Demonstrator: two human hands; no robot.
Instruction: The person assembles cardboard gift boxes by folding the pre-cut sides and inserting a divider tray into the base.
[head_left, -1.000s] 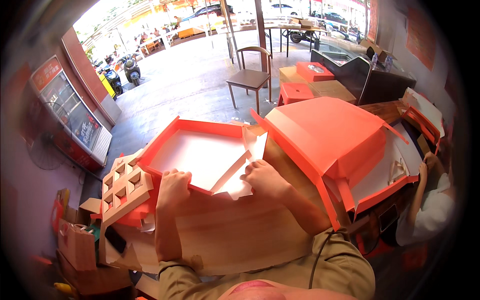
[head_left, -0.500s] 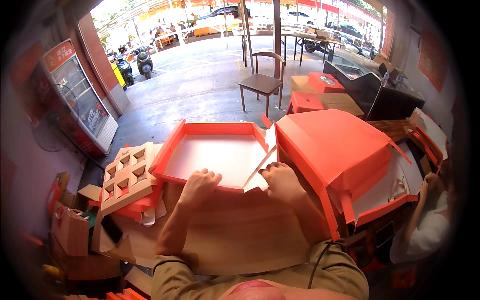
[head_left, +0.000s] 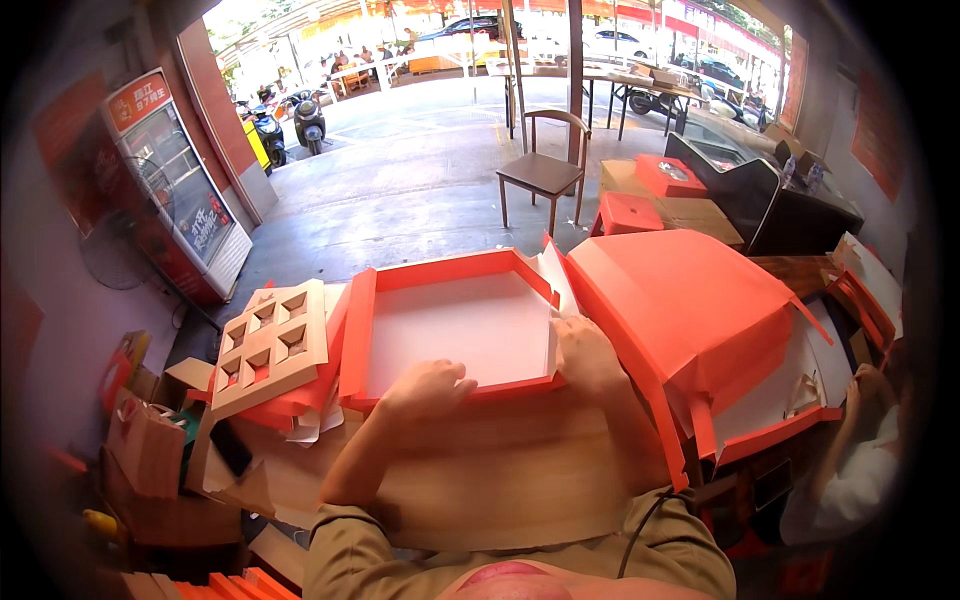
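Observation:
An orange cardboard box tray with a white inside lies on the wooden table in front of me. My left hand rests on its near wall, fingers curled over the edge. At the tray's right near corner, my right hand presses the white side flap. The tray's walls stand upright all round.
A tan cardboard insert with square cut-outs lies on orange boxes to the left. A large orange lid lies at right. Another person sits at the right edge. Beyond stand a wooden chair, a drinks fridge and a brown carton.
The white flap that stood tilted at the tray's right side has been folded in flat against the wall. Both hands have moved to the tray's near edge, and the tray now sits squared up.

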